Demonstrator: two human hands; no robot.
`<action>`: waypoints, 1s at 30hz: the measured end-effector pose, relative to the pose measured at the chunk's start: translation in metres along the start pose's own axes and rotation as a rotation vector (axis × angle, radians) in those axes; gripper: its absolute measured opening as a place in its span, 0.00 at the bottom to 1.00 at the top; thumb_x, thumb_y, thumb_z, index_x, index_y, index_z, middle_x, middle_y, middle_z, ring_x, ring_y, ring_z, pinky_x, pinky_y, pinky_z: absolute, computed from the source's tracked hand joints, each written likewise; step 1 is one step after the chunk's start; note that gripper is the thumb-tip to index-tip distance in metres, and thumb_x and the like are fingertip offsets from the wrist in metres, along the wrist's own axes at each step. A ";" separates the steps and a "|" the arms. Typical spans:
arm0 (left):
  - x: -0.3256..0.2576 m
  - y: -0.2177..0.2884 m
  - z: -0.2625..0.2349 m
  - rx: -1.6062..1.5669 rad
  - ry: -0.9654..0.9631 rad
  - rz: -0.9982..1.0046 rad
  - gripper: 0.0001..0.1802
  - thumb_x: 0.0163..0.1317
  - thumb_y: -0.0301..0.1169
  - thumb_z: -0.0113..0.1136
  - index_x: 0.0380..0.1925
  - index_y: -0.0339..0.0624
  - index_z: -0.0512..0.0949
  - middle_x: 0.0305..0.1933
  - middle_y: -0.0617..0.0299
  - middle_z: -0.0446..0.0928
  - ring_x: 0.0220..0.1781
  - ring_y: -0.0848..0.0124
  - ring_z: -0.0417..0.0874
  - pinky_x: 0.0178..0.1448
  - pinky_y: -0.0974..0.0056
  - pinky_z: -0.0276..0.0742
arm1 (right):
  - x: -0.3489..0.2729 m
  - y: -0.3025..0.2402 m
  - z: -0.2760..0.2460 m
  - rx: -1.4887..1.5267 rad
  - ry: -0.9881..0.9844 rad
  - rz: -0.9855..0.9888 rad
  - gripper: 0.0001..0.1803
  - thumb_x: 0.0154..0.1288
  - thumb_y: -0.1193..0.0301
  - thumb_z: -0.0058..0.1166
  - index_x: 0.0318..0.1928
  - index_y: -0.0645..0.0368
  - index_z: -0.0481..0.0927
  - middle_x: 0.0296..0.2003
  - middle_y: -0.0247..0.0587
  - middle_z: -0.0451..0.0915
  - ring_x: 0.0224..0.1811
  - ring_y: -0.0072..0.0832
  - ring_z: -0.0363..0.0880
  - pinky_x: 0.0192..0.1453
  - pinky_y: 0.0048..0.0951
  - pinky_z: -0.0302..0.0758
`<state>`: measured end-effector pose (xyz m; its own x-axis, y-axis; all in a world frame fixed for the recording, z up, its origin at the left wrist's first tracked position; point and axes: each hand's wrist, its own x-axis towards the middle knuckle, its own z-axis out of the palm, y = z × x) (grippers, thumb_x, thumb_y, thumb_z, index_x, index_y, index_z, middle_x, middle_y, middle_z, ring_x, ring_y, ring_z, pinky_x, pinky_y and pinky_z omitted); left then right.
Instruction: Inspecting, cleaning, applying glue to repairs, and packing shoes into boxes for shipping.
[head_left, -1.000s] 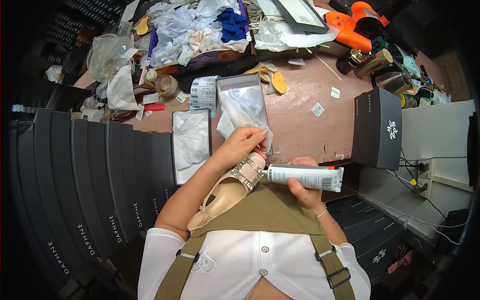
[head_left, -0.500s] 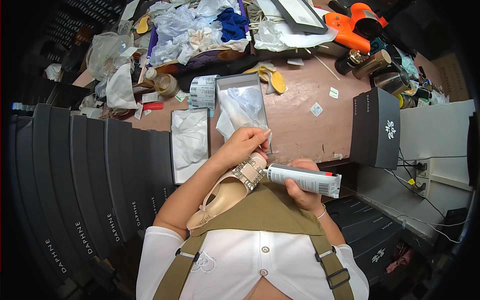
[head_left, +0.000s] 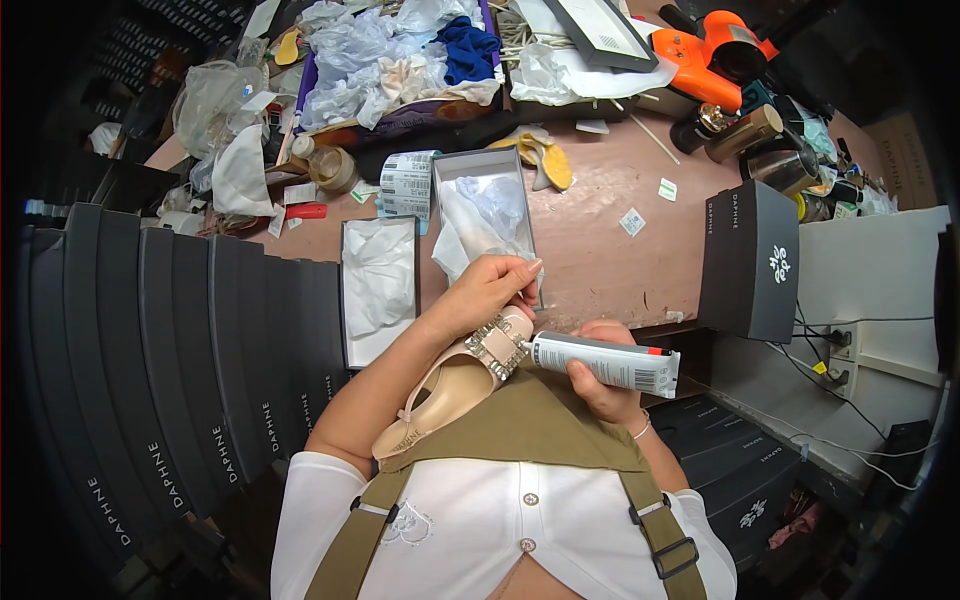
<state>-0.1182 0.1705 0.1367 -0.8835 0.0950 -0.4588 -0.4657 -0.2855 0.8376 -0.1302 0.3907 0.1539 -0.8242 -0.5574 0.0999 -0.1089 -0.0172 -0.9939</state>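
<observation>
A beige flat shoe (head_left: 435,405) rests tilted against my olive apron, its toe pointing away from me. A square ornament (head_left: 498,345) rimmed with clear stones sits across its toe. My left hand (head_left: 492,290) is closed at the toe end with the fingers curled down onto it; the fingertips are partly hidden. In my right hand (head_left: 605,385) is a white and grey squeeze tube (head_left: 605,360), gripped between thumb and fingers. Its narrow nozzle points left and meets the right edge of the ornament, though I cannot tell whether it touches.
Beyond my hands lie an open shoebox with tissue (head_left: 485,200), a paper-lined lid (head_left: 380,280) and a label roll (head_left: 407,185). Dark shoeboxes (head_left: 180,370) line my left; another box (head_left: 750,260) stands right. An orange heat gun (head_left: 695,70) lies at the back.
The tube has shifted very slightly to the left with my right hand. My left hand and the shoe are practically still.
</observation>
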 end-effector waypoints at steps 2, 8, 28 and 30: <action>0.001 0.000 0.000 -0.001 -0.005 0.002 0.22 0.70 0.45 0.47 0.24 0.38 0.73 0.25 0.63 0.74 0.25 0.75 0.80 0.30 0.73 0.74 | -0.001 0.002 -0.001 -0.024 -0.020 -0.019 0.19 0.53 0.70 0.64 0.43 0.62 0.72 0.40 0.43 0.74 0.43 0.30 0.74 0.51 0.30 0.71; 0.001 0.001 0.000 -0.012 0.002 -0.010 0.22 0.69 0.45 0.49 0.24 0.38 0.74 0.26 0.64 0.74 0.26 0.76 0.79 0.30 0.73 0.75 | 0.002 0.002 0.001 0.195 0.077 0.171 0.19 0.56 0.71 0.62 0.45 0.62 0.70 0.43 0.41 0.73 0.43 0.27 0.74 0.49 0.28 0.73; 0.005 0.019 0.010 0.154 -0.160 0.232 0.12 0.70 0.35 0.49 0.43 0.37 0.73 0.42 0.67 0.75 0.45 0.82 0.71 0.49 0.74 0.68 | 0.050 0.052 0.002 1.351 0.324 0.581 0.21 0.63 0.56 0.52 0.43 0.62 0.73 0.41 0.47 0.78 0.48 0.44 0.78 0.60 0.46 0.73; 0.007 0.015 0.006 0.118 -0.158 0.230 0.12 0.70 0.34 0.49 0.43 0.37 0.73 0.41 0.67 0.75 0.44 0.82 0.71 0.48 0.74 0.68 | 0.050 0.054 0.004 1.343 0.349 0.570 0.21 0.63 0.57 0.52 0.45 0.64 0.72 0.43 0.50 0.78 0.47 0.47 0.79 0.58 0.47 0.75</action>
<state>-0.1313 0.1730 0.1480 -0.9592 0.1902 -0.2092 -0.2471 -0.2044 0.9472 -0.1755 0.3586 0.1047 -0.6879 -0.5341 -0.4914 0.6815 -0.7084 -0.1840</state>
